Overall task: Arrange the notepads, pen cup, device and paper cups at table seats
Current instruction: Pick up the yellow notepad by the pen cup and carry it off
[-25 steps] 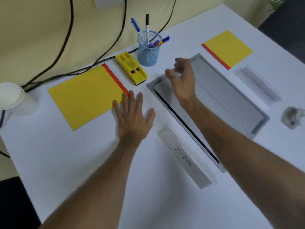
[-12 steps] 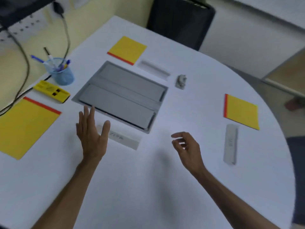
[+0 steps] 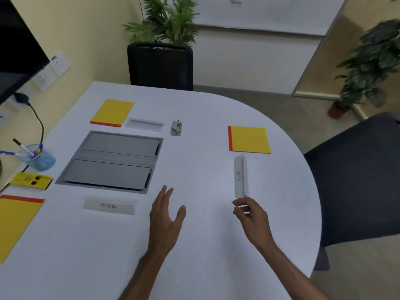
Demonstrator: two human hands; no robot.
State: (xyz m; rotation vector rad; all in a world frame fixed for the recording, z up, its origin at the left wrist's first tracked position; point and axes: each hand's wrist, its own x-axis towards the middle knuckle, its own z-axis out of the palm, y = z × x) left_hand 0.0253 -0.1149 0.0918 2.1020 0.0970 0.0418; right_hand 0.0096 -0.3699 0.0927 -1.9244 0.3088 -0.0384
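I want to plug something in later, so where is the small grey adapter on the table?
In the head view the grey adapter sits toward the table's far side, just right of a white name card and beyond the far right corner of the grey cable hatch.

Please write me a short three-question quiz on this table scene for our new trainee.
1. True or false: the right hand is touching the near end of the name card below the right-side notepad.
2. How many yellow notepads are in view? A) two B) three C) four
3. Fill in: the yellow device lies between the pen cup and the ____ notepad.

Key: 1 true, its fingertips meet the card's near end. 2 B, counting the far notepad. 3 nearest (left). The left hand is open, holding nothing.
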